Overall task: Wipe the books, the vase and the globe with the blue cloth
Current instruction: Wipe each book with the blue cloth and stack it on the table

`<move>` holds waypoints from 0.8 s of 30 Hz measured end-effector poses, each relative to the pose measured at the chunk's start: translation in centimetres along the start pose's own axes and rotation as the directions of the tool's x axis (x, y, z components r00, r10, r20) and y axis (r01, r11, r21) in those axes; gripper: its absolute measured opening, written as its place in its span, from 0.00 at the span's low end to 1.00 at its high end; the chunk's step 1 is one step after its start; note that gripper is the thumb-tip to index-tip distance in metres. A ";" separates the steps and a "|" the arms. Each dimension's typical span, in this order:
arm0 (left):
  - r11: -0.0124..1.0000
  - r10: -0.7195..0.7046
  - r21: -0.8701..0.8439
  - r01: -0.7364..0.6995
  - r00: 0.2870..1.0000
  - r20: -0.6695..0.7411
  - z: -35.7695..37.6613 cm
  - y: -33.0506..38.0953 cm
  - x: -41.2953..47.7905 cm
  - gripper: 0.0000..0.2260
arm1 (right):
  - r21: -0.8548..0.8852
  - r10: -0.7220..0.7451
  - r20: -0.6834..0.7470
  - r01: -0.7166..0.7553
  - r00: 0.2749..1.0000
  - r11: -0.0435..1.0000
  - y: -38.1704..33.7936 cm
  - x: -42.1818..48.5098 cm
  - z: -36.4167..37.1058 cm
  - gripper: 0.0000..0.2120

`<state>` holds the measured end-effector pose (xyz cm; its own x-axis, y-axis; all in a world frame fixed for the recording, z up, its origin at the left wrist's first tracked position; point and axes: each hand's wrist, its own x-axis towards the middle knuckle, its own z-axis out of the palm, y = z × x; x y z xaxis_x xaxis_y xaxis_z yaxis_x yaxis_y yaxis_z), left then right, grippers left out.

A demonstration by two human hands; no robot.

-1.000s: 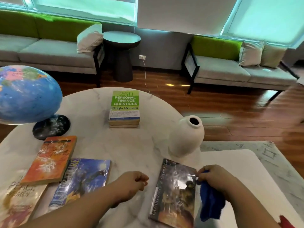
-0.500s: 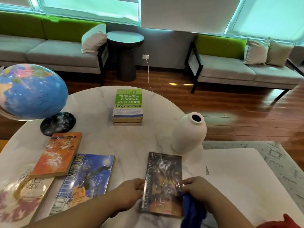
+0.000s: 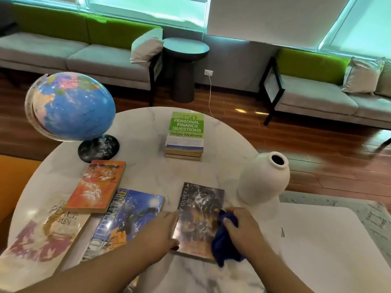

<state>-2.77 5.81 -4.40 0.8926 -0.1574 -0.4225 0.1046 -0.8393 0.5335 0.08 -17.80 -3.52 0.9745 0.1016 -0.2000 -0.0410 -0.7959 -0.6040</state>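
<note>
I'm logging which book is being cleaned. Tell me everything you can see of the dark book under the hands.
The dark book is a glossy paperback lying flat, cover up, on the white marbled table. Its cover shows dark, stormy art with glare; pale lettering along the spine side partly reads GA'HOOLE. The left hand rests against its spine edge; the right hand holds the bunched blue cloth on its lower right corner. The white vase stands close by, apart from it.

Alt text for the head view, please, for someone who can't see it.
A person's right hand holds a blue cloth on a dark book on a round marble table; the left hand touches the book's left edge. A globe, a white vase and more books sit nearby.
</note>
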 end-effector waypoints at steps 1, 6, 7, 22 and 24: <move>0.999 0.017 0.043 -0.017 1.000 0.006 0.2 0.1 0.1 0.33 | -0.064 -0.049 0.036 0.051 0.998 0.997 0.1 -0.4 0.9 0.13; 0.981 0.064 0.181 -0.064 0.998 0.009 0.9 -0.8 0.6 0.26 | -0.198 -0.185 0.193 0.222 0.964 0.955 1.4 -1.5 2.9 0.17; 0.980 0.063 0.187 -0.063 0.998 0.009 0.9 -0.9 0.7 0.25 | -0.215 -0.197 0.178 0.234 0.964 0.948 1.8 -1.0 2.8 0.17; 0.961 0.060 0.268 -0.069 0.997 0.040 1.1 -1.0 1.3 0.28 | -0.380 -0.343 0.293 0.439 0.892 0.815 2.8 1.3 3.7 0.17; 0.961 0.065 0.265 -0.073 0.997 0.037 1.0 -1.1 1.3 0.28 | -0.384 -0.387 0.267 0.466 0.882 0.797 3.2 1.5 3.0 0.15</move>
<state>-2.21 5.97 -6.28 0.8806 -0.2312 -0.4136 -0.0809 -0.9334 0.3496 0.77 -18.36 -8.06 0.8169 0.5573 -0.1489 0.5062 -0.8164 -0.2780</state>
